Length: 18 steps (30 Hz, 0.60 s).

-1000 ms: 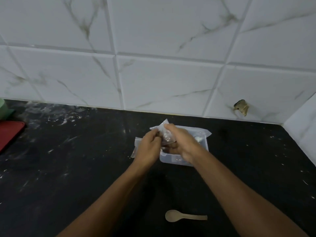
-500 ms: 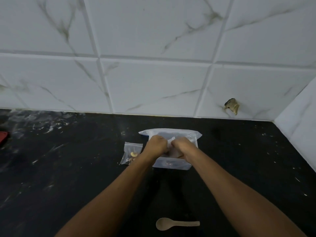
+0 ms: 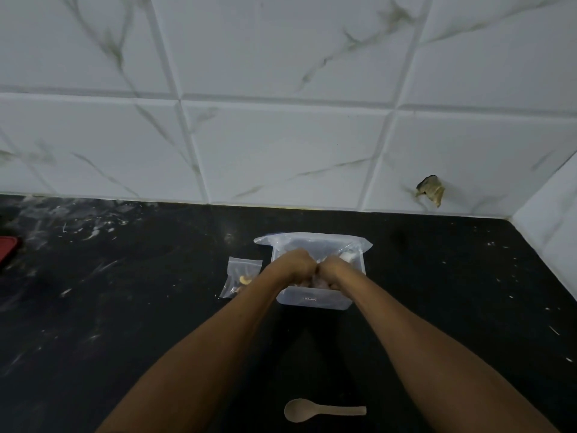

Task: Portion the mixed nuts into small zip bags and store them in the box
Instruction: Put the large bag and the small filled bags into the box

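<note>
Over the box, mid-counter near the wall, both hands meet knuckle to knuckle: left hand and right hand are fisted, fingers curled down into the box opening, w/ a bit of crinkled clear plastic showing between them. Looks like they're gripping a small zip bag inside, but the bag itself is mostly hidden by the hands, so can't tell exactly what each one holds. Box is translucent white, rectangular, small dark label on its near wall. A big clear bag lies across the box's far rim, sticking out past both sides; something white shows through it at the right corner. Just left of the box, apart from it, a filled zip bag lies flat on the counter w/ a cashew visible inside; the left forearm crosses its lower corner. Well toward the near edge, between the forearms, a pale spoon lies w/ bowl to the left, handle to the right. Far left edge: a red thing, mostly cut off. Counter is black w/ white streaks; wall is white veined tile w/ a chipped spot at right.
</note>
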{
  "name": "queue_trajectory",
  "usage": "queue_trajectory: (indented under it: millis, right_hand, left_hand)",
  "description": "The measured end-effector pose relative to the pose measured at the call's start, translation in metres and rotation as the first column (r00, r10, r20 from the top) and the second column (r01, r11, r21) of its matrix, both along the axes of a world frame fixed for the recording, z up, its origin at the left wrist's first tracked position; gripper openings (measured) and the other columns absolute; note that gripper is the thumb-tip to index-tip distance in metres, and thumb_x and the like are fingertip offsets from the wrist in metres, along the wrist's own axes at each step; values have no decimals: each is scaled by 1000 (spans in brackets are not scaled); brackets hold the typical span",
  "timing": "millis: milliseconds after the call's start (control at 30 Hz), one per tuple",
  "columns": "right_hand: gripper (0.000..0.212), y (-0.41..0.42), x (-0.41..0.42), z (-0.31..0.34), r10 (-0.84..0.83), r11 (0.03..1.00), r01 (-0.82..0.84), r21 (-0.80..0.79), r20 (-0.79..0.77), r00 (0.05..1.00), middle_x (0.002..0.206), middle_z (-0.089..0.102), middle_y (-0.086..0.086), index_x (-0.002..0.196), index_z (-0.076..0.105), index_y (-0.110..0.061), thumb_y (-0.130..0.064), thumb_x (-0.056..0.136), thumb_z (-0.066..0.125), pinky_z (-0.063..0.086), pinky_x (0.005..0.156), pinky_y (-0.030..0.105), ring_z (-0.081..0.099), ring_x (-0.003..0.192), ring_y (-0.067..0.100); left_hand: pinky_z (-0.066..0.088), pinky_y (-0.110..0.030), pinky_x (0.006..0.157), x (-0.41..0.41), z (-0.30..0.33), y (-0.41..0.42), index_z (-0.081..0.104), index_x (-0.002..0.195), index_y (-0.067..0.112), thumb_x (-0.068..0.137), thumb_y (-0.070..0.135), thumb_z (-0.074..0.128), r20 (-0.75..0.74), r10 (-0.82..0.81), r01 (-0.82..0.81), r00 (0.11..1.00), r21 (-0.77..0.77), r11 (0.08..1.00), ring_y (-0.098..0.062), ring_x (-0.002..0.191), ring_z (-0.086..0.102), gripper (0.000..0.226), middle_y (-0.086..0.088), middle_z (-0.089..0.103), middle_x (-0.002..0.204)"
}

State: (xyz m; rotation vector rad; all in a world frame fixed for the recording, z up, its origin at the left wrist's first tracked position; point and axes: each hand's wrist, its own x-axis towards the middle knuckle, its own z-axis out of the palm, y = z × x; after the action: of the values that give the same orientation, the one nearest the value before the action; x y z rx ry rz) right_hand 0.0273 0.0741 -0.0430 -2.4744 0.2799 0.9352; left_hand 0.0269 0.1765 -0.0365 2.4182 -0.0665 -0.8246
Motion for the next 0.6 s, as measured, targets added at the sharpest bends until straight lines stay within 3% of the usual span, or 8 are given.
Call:
queue_trajectory:
  millis: [67, 133, 200, 267, 367, 467, 533, 600]
  right_hand:
    - [16, 1, -1, 2, 41, 998, -40, -39, 16, 999, 96, 53, 9, 105, 60, -9, -20, 99, 51, 41, 98, 33, 44, 97, 21]
    - [34, -1, -3, -1, 10, 1000, -8, -21, 77, 997, 105, 55, 12, 125, 56, -5, -24, 97, 52, 44, 96, 37, 48, 96, 22]
    - [34, -3, -13, 4, -25, 998, 39, -54, 249, 968, 96, 58, 9, 120, 59, -7, -30, 96, 51, 47, 79, 34, 56, 91, 23]
    - [29, -2, -27, 13, -22, 990, 79, -114, 433, 901, 86, 59, 4, 109, 63, -10, -33, 95, 50, 43, 67, 30, 60, 87, 22]
    - [22, 15, -49, 34, -84, 996, 64, 54, 620, 780, 86, 64, -2, 102, 64, -14, -31, 95, 52, 44, 64, 27, 61, 80, 15]
    - [17, 51, -62, 44, -215, 926, -10, 378, 547, 809, 83, 65, -4, 92, 65, -20, -25, 97, 49, 49, 66, 24, 61, 76, 8]
    - [20, 77, -68, 35, -296, 818, 19, 574, 393, 871, 88, 67, 0, 83, 62, -26, -22, 96, 46, 55, 78, 34, 64, 84, 13]
    - [19, 101, -71, 20, -346, 731, 109, 674, 229, 910, 101, 67, 10, 91, 63, -21, -20, 95, 45, 54, 91, 45, 65, 96, 23]
  left_hand:
    - [48, -35, 86, -2, 2, 0, 64, 86, 4, 94, 10, 55, 11, -30, 30, 999, 27, 999, -26, 92, 60, 14, -17, 63, 99]
    - [48, -38, 98, -7, 3, 0, 65, 108, 0, 95, 11, 56, 74, -45, 41, 996, 52, 998, -28, 107, 60, 19, -18, 64, 113]
    - [52, -35, 92, -14, 6, 5, 65, 107, 0, 97, 10, 52, 212, 12, -21, 977, 38, 999, -25, 98, 62, 20, -18, 66, 107]
    - [50, -25, 69, -23, 12, 17, 66, 90, 6, 98, 11, 46, 343, 156, -137, 926, -81, 987, -19, 79, 60, 23, -15, 66, 88]
    - [43, -19, 55, -33, 19, 52, 67, 89, 13, 98, 14, 43, 417, 399, -297, 817, -289, 910, -12, 64, 55, 26, -7, 67, 82]
    - [42, -21, 56, -36, 14, 95, 67, 94, 13, 98, 17, 44, 346, 514, -398, 785, -354, 846, -11, 64, 51, 24, -1, 59, 78]
    - [40, -27, 58, -35, 4, 119, 63, 82, 15, 94, 16, 45, 262, 560, -469, 786, -339, 816, -16, 67, 50, 22, -4, 55, 74]
    - [38, -31, 60, -37, -5, 134, 53, 69, 15, 90, 14, 44, 186, 608, -537, 772, -323, 780, -19, 65, 46, 23, -7, 49, 70]
